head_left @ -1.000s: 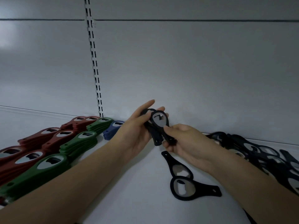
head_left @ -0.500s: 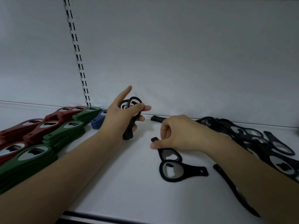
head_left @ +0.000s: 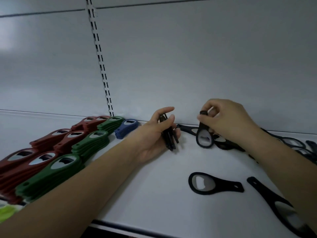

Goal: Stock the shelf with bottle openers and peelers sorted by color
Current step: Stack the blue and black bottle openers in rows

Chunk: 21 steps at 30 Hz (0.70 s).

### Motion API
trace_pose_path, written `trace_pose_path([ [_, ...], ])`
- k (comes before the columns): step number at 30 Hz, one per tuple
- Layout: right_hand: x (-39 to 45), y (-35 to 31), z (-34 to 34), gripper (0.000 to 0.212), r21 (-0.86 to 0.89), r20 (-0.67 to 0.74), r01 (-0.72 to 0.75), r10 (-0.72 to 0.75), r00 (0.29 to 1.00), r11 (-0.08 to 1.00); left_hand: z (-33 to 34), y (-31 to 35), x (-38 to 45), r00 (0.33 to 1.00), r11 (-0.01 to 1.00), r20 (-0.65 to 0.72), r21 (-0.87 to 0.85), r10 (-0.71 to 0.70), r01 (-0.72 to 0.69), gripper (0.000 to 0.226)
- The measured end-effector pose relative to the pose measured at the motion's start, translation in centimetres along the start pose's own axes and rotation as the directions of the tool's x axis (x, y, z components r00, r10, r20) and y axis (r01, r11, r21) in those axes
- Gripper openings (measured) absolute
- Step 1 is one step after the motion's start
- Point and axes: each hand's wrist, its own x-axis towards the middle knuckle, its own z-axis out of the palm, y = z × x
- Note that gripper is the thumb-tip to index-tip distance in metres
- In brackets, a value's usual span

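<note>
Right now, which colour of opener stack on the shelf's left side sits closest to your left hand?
The blue stack, at the back wall just left of the left hand. The green stacks and red stacks lie farther left.

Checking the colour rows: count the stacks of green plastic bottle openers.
3, in one row: front stack of green plastic bottle openers, middle stack, back stack beside the blue ones. Others could lie out of frame.
</note>
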Motion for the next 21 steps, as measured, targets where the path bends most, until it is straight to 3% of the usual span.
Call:
trace_pose_path([
  [3,-0.4,-0.7,-0.2,0.006,0.226,-0.194,0.057,-0.013,0.981,0.972,-0.1,0.3,0.1,0.996,0.994,-0.050,-0.088,-0.070,0.066,0.027],
  [5,-0.7,-1.4,0.0,0.008,0.318,-0.209,0.130,-0.064,0.976,0.939,-0.1,0.5,0.0,0.988,0.978,-0.050,-0.156,-0.145,0.136,0.035],
  [9,-1.6,-2.3,1.3,0.011,0.235,0.134,0.233,-0.269,0.954,0.944,-0.3,0.8,-0.2,0.986,0.975,0.024,-0.147,-0.166,0.167,0.045],
  [11,-1.9,-2.5,1.4,0.017,0.173,0.183,0.301,-0.331,0.926,0.938,-0.4,0.8,-0.2,0.990,0.982,-0.044,-0.137,-0.135,0.127,0.030],
  [13,-1.8,-2.7,0.6,0.015,0.137,0.210,0.310,-0.333,0.919,0.941,-0.8,0.8,0.0,0.991,0.995,-0.121,-0.085,-0.053,0.043,0.034],
  [14,-1.7,-2.8,-0.1,0.015,0.105,0.305,0.294,-0.312,0.900,0.950,-0.9,0.8,0.2,0.991,0.999,-0.135,-0.041,-0.017,0.012,0.034],
  [16,-1.8,-3.0,-1.3,0.027,-0.018,0.614,0.242,-0.180,0.769,0.970,-0.9,0.7,0.4,0.993,0.999,-0.112,0.036,0.028,-0.024,0.028],
  [18,-2.2,-3.1,-1.7,0.043,-0.195,0.803,0.287,-0.016,0.595,0.938,-0.9,0.5,0.4,0.995,0.996,-0.096,0.086,0.036,-0.028,0.028],
  [19,-2.5,-3.0,-1.6,0.047,-0.250,0.832,0.323,0.032,0.554,0.913,-0.9,0.5,0.4,0.996,0.996,-0.085,0.091,0.025,-0.017,0.032],
  [21,-2.7,-2.9,-0.9,0.048,-0.293,0.827,0.362,0.045,0.560,0.885,-0.8,0.4,0.4,0.999,0.997,-0.054,0.077,0.002,0.002,0.037],
])
